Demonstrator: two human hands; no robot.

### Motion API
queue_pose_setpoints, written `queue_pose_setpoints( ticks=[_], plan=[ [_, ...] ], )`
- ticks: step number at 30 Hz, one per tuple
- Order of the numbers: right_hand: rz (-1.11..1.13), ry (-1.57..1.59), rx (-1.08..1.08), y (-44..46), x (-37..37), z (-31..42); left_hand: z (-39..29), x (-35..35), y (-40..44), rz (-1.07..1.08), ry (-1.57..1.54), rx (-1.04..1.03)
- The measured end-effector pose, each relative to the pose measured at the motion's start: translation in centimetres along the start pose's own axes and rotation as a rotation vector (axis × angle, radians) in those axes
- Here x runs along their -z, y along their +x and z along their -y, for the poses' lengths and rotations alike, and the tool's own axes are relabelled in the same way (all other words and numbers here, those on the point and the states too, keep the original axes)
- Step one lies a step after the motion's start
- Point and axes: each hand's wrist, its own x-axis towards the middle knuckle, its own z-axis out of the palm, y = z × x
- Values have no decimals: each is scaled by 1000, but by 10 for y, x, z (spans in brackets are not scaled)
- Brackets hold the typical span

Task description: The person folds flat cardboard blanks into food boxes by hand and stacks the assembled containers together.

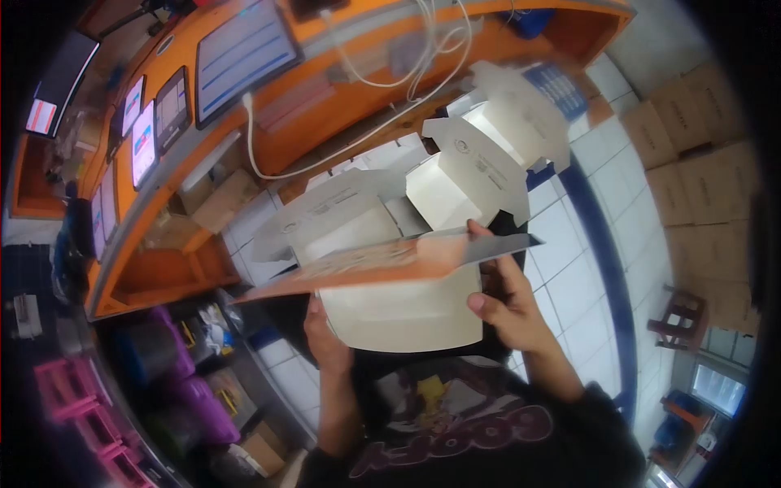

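A paperboard box [399, 313] with a cream-white inside is held in front of my chest. Its orange printed flap [366, 267] crosses over the top, slightly blurred. At its left edge my left hand [328, 337] grips the board, with most of the fingers hidden behind it. My right hand [514, 307] is closed on the right side, the thumb on the near panel and the fingers up by the flap's dark end. Just beyond, touching or very near, stand another open white box [447, 195] and a wide grey-white lid flap [325, 207].
More unfolded boxes [521, 122] stretch toward the back right. A tablet [244, 57] and several phones [144, 145] lie on the orange counter [220, 150], with a white cable [252, 134] hanging across. Cartons [700, 187] are stacked at right; a small stool [679, 317] stands nearby.
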Motion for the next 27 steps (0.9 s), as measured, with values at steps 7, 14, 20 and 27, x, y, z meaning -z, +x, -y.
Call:
queue_pose_setpoints(
  ticks=[7,14,20,27],
  plan=[
    [119,-451,235,19,-59,19,4,2,-15,-265,-331,-33],
    [115,-179,114,33,-55,-1,-16,34,-26,-274,700,-347],
    [48,29,141,86,-54,21,-84,33,14,-322,246,-213],
    [23,-75,-110,116,-40,-61,-26,32,47,-400,456,-222]
  ],
)
